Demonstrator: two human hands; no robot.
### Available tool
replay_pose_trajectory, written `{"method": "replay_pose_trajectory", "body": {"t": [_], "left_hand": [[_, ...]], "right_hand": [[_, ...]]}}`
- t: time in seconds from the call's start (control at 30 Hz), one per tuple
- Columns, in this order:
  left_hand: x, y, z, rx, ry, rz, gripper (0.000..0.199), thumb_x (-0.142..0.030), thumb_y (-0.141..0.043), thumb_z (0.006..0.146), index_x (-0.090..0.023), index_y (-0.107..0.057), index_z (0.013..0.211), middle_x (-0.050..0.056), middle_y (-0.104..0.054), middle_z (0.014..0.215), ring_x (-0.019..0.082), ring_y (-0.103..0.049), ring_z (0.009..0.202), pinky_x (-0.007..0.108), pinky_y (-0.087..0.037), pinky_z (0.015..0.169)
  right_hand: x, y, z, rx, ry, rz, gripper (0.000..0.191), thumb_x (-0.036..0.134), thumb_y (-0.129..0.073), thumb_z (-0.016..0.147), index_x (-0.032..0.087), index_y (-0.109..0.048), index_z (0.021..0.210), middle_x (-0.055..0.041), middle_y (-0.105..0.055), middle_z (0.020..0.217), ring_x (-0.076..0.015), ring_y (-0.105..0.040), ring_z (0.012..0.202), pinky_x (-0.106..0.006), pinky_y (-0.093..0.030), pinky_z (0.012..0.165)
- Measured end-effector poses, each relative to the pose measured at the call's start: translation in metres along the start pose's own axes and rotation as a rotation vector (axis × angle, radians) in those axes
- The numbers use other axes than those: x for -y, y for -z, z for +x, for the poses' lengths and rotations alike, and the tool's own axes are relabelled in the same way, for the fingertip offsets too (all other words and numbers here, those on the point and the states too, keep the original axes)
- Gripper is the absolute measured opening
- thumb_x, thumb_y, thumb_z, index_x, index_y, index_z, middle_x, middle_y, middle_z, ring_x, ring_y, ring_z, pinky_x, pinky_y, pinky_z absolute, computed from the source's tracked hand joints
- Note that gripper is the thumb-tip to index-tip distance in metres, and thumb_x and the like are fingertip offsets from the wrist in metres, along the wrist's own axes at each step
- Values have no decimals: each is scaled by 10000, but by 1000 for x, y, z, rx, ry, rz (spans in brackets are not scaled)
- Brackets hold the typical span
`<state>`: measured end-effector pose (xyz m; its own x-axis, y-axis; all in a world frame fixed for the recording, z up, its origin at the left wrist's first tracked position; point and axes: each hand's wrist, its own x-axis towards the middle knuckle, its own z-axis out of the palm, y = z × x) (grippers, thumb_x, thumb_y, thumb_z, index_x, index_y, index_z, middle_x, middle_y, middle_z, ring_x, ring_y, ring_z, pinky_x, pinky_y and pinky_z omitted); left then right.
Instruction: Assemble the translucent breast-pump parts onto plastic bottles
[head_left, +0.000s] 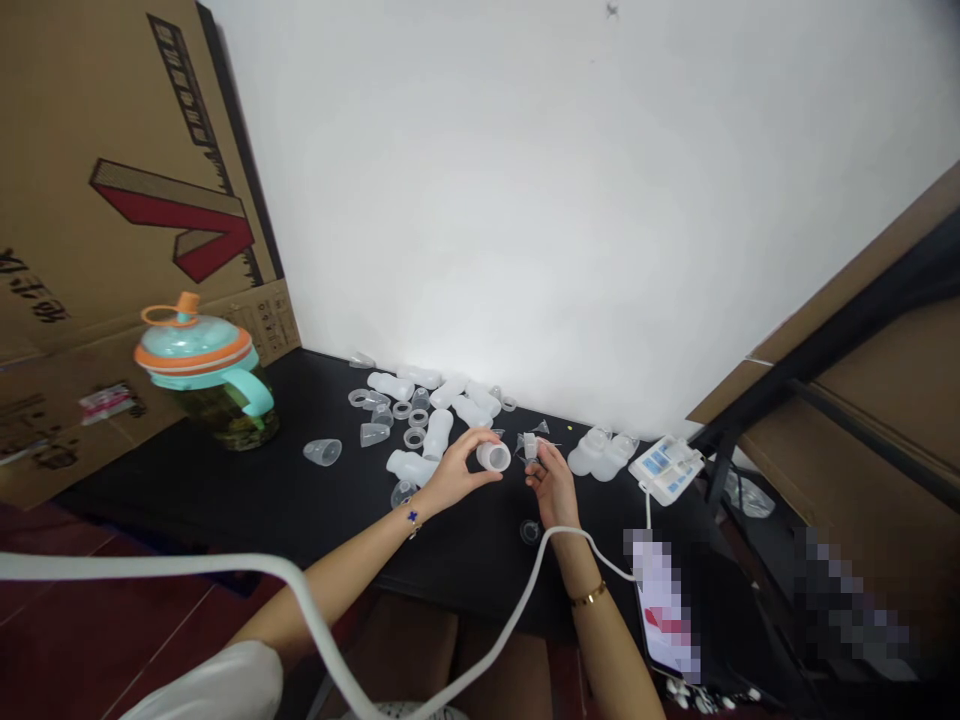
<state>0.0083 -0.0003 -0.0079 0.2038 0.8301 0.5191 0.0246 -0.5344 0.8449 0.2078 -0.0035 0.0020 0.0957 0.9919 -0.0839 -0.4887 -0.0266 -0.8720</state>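
Fingertips of the left hand are curling around a translucent plastic cylinder and holding it closely, with its open end facing toward 3 o'clock, so its long axis is lying almost level and pointing at the right hand. The right fingers are pinching narrow on a small clear plastic piece, which is staying just beside the cylinder's mouth; the right hand is the nearer one to that mouth. A white tube is crossing over the right forearm. At 3 o'clock, clear bottles are standing near a white electric pump unit. At 11 o'clock, translucent rings and bottles are lying on the black table. At 9 o'clock, a teal-and-orange lidded jug is standing.
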Motion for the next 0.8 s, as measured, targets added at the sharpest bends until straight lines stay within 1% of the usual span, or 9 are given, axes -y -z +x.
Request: {"method": "replay_pose_trajectory", "body": {"t": [0.13,0.2,0.4,0.53,0.63,0.8], "left_hand": [[-5,-1,0,7,110,-17,570,-377,-865,708,-198,-612,1187,102,-670,1224,259,-635,1153,411,-469,1051],[-8,-2,1,8,146,-21,589,-383,-871,695,-195,-610,1189,103,-688,1211,259,-647,1141,407,-475,1041],[-6,-2,1,8,219,-4,600,-413,-889,655,-170,-655,1152,114,-722,1169,274,-667,1117,413,-494,1012],[-4,-1,-1,19,231,44,614,-440,-871,675,-174,-683,1196,111,-722,1192,287,-659,1135,420,-494,1019],[-6,0,-1,18,216,73,561,-436,-848,713,-191,-701,1196,107,-701,1243,287,-642,1163,415,-490,1024],[-7,1,-1,39,162,19,490,-418,-817,759,-210,-718,1191,116,-659,1292,284,-608,1219,411,-478,1047]], "right_hand": [[-2,2,1,29,-8,33,332,416,-855,698,218,-715,924,20,-694,828,-109,-605,586,-203,-461,446],[-3,3,2,46,-20,42,315,447,-836,717,211,-703,878,9,-694,797,-120,-598,577,-215,-459,446],[-6,4,5,66,-46,43,373,543,-806,742,198,-685,818,2,-670,703,-113,-552,534,-215,-430,428],[-6,4,5,67,-50,47,381,548,-804,747,194,-683,819,11,-647,676,-106,-539,529,-207,-421,427],[-6,4,4,70,-35,38,372,539,-805,753,197,-685,835,15,-633,678,-105,-534,533,-207,-416,428],[-6,5,3,80,7,15,337,504,-814,756,204,-684,840,23,-622,705,-96,-518,534,-207,-402,426]]}}
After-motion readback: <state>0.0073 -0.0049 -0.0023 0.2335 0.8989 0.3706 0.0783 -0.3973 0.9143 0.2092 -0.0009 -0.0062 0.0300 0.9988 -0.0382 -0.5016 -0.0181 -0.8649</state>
